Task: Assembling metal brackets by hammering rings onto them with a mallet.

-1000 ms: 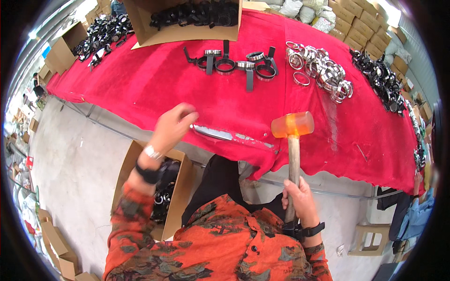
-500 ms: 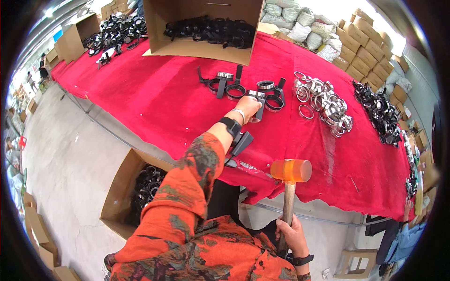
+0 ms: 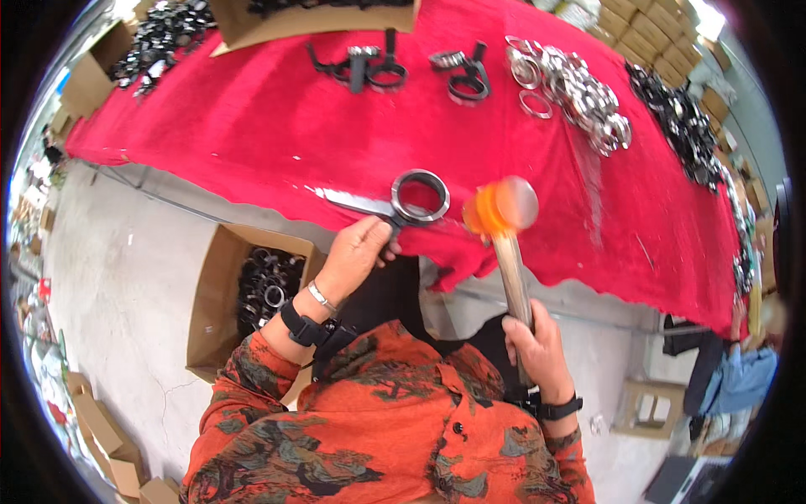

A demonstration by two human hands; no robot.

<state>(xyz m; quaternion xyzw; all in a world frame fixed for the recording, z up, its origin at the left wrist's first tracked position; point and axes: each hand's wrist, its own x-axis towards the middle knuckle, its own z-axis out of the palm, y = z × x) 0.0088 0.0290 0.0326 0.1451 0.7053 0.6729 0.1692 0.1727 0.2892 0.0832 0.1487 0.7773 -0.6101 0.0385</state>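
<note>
My left hand (image 3: 348, 259) grips a black ring-shaped bracket (image 3: 405, 218) at the table's near edge. A silvery rim shows on its round end, and a flat, pale, shiny arm stretches left from it. My right hand (image 3: 541, 346) is wrapped round the wooden handle of a mallet (image 3: 501, 207). The mallet's orange head, smeared by motion, is raised just right of the bracket, apart from it. Farther back on the red cloth lie more black brackets (image 3: 388, 74), and another bracket (image 3: 468, 86) with a metal ring beside it.
A heap of silver rings (image 3: 579, 88) lies at the back right of the red-covered table (image 3: 277, 143). Beyond it is a pile of black parts (image 3: 672, 122). An open carton (image 3: 214, 294) of black parts stands on the floor at left; another carton (image 3: 315, 27) sits at the back.
My left hand has drawn back from the middle of the table to its near edge, bringing a bracket. The mallet in my right hand has risen higher in view. The view has tilted down.
</note>
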